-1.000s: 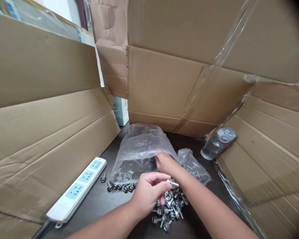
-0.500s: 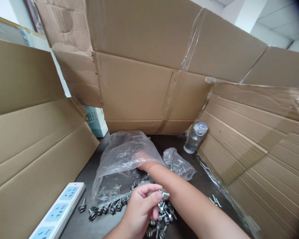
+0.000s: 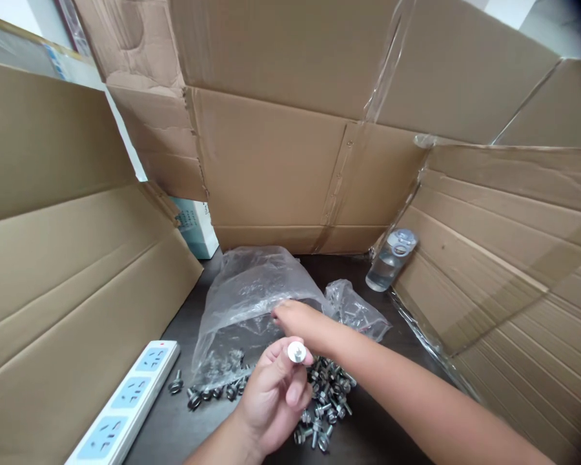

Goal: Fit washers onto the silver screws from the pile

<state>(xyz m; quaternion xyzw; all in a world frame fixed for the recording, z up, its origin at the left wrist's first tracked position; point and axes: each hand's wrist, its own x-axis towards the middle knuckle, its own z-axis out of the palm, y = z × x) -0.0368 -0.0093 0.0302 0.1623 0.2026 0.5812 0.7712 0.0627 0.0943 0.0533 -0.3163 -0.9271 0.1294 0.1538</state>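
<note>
My left hand [image 3: 274,397] is closed, pinching a bolt with a wide round washer [image 3: 297,352] between thumb and fingertips. The washer's pale flat face is turned toward me. My right hand [image 3: 295,321] is beyond it, at the mouth of a clear plastic bag [image 3: 266,278]. Its fingers are curled in, and what they hold, if anything, is hidden. Several loose bolts with washers [image 3: 324,407] lie in a pile beneath and right of my hands. Other dark-washered bolts [image 3: 213,392] lie along the bag's near edge.
A smaller clear bag of screws [image 3: 356,310] lies right of the large one. A water bottle [image 3: 391,260] leans by the right cardboard wall [image 3: 503,258]. A white power strip [image 3: 130,394] runs along the left, with a single bolt [image 3: 176,383] beside it. Cardboard encloses the table.
My right hand has drawn back out of the large bag to its mouth. My left hand has turned the bolt so its washer faces me. The view has shifted slightly.
</note>
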